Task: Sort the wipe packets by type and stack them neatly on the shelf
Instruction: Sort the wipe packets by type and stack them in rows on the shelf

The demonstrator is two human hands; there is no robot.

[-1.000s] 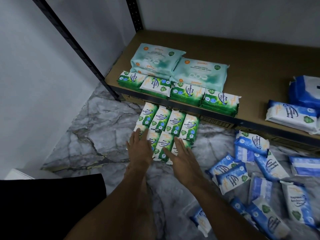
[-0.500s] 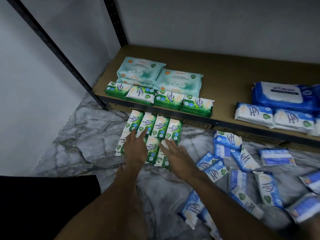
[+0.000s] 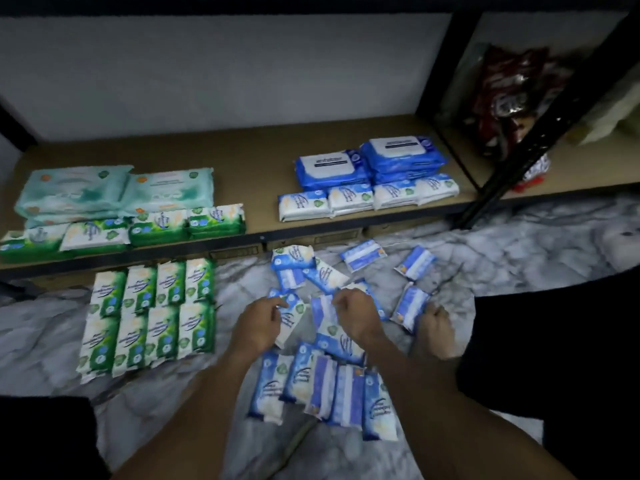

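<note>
My left hand (image 3: pixel 258 322) pinches the edge of a blue-and-white wipe packet (image 3: pixel 292 320) on the marble floor. My right hand (image 3: pixel 356 313) curls round another blue packet (image 3: pixel 323 311) just beside it. More blue packets (image 3: pixel 360 259) lie scattered beyond my hands, and several lie side by side in a row (image 3: pixel 325 389) below them. Green packets (image 3: pixel 149 313) lie in two tidy rows on the floor to the left. The wooden shelf (image 3: pixel 256 161) carries teal packs (image 3: pixel 114 192), green packets (image 3: pixel 156 226), large blue packs (image 3: pixel 370 164) and small blue packets (image 3: pixel 367 199).
A black shelf post (image 3: pixel 540 133) stands at the right, with red bags (image 3: pixel 512 91) behind it. My bare foot (image 3: pixel 436 336) rests on the floor beside the blue packets. My dark-clothed knees (image 3: pixel 554 358) frame both lower corners.
My view has swung right from the green rows to the blue pile. Both hands left the green packets and moved onto blue packets, fingers now curled.
</note>
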